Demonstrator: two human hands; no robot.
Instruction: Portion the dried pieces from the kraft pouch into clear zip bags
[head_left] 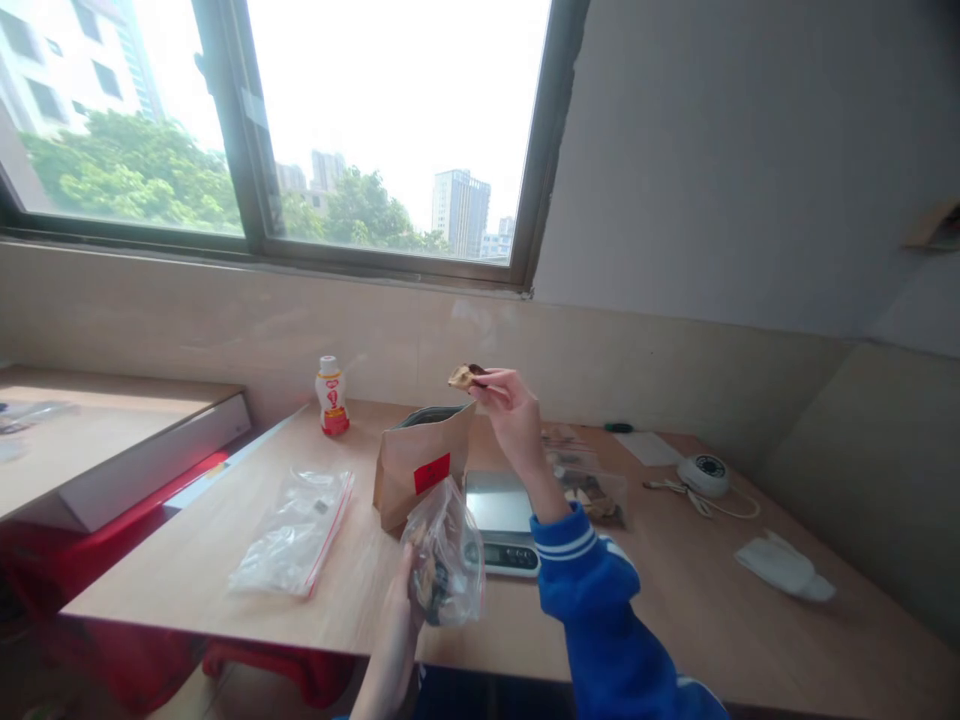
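Pinched in the fingers of my right hand is a dried brown slice, perhaps dried mushroom, raised above the paper bag. My left hand grips a clear zip bag with dark and tan dried pieces inside, low in front of the paper bag. The brown paper bag stands upright with its top open and a red label on its front. Right behind the clear bag sits a digital kitchen scale, partly covered by it and by my right arm.
Empty clear zip bags lie at the left. A white and red bottle stands near the wall. Filled zip bags, white paper, a round white device with a cable and a white cloth-like item are at the right.
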